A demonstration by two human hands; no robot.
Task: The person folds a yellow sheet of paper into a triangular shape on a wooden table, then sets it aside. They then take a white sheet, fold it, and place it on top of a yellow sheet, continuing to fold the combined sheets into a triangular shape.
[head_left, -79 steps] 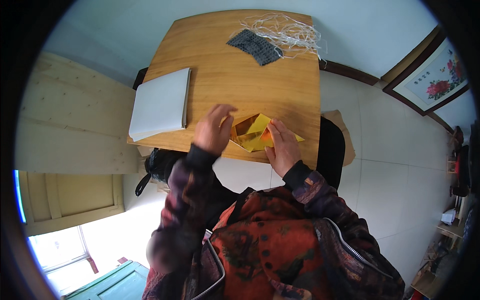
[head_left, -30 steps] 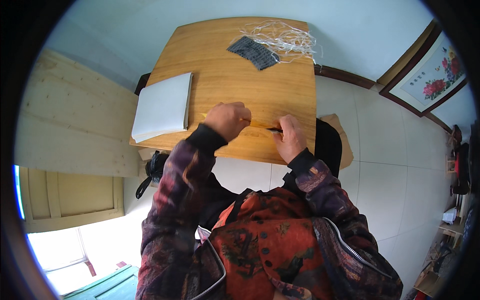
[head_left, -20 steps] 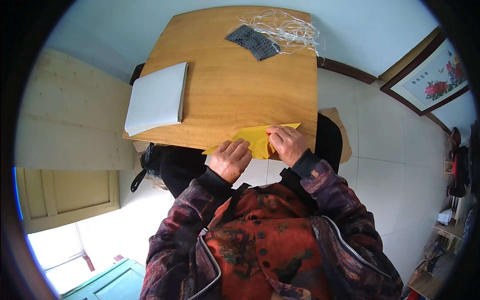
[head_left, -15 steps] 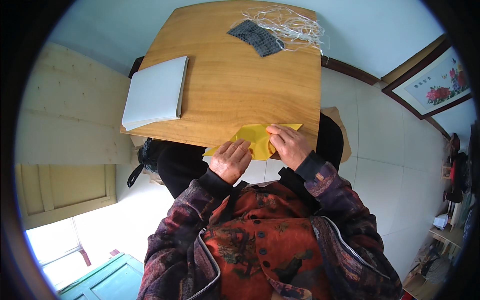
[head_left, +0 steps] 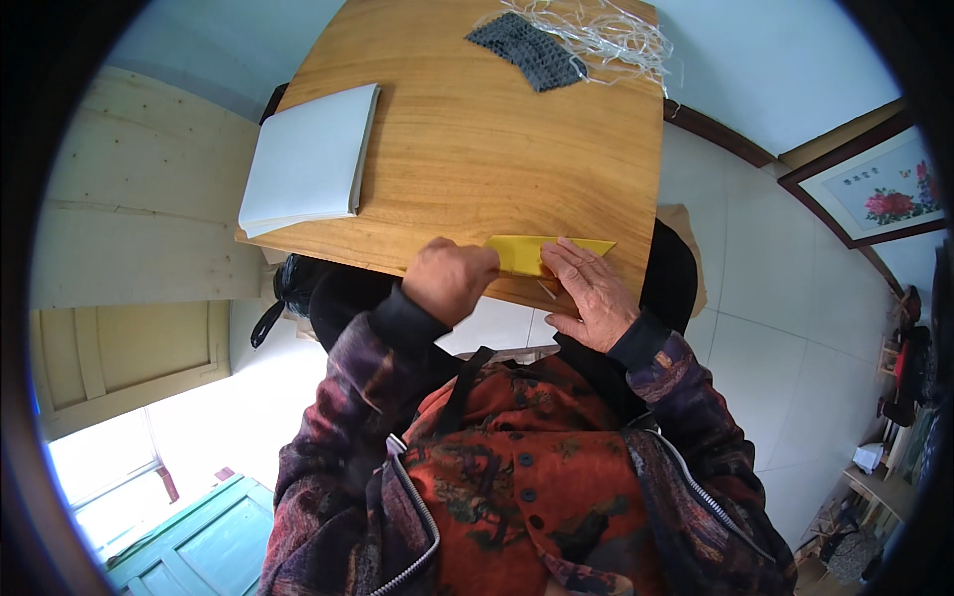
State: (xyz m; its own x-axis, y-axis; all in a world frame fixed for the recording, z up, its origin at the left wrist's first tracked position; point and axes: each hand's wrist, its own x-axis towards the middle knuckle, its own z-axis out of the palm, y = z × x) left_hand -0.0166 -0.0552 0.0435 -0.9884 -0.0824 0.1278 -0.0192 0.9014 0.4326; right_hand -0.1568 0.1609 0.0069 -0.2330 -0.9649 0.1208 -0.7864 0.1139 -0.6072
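A folded sheet of yellow paper (head_left: 519, 254) lies along the near edge of the table, now a narrow strip with a pointed right end. My left hand (head_left: 447, 280) is closed at the strip's left end, its fingers curled and covering that part of the paper. On the right part rests my right hand (head_left: 593, 293), flat with its fingers stretched out and the thumb apart, pressing the paper to the wood.
On the wooden table (head_left: 467, 159), a stack of white sheets (head_left: 308, 159) sits at the left. A dark grey textured piece (head_left: 527, 50) and a tangle of clear strands (head_left: 611, 45) lie at the far right. A black bag (head_left: 290, 288) hangs below the left corner.
The yellow paper has gone from a wider, partly opened shape to a narrow strip. My left hand has curled shut and moved up onto the table; my right hand has flattened out.
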